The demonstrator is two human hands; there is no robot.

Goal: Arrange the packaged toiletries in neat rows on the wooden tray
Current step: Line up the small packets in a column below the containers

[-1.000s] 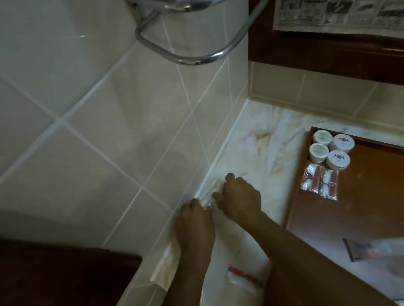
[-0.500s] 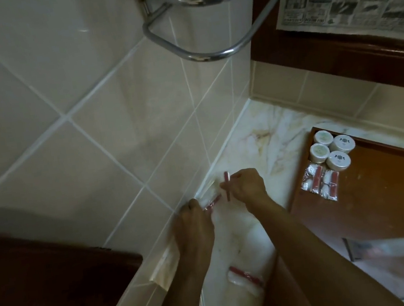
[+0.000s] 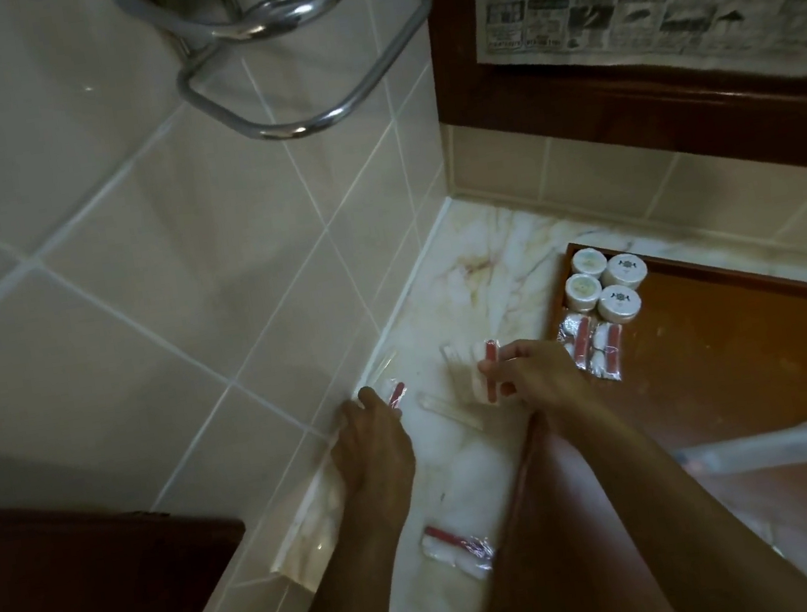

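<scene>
Right hand (image 3: 538, 377) moved toward tray (image 3: 710, 366), pinching packet (image 3: 645, 348) | left hand (image 3: 372, 427) grips another packet (image 3: 395, 394)

right hand (image 3: 539, 380) carried its packet (image 3: 492, 371) rightward, apart from left hand (image 3: 372, 427)

Single head cam, wide-angle, looking fwd and steeply down, close over marble counter (image 3: 467, 296) corner, no 2nd view

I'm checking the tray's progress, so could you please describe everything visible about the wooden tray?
The wooden tray is reddish-brown with a darker raised rim, lying flat on the marble counter. Its far left corner holds four round white containers in two rows, with two clear red-and-white packets beside them. A long clear packet lies nearer. Neither hand touches it.
</scene>
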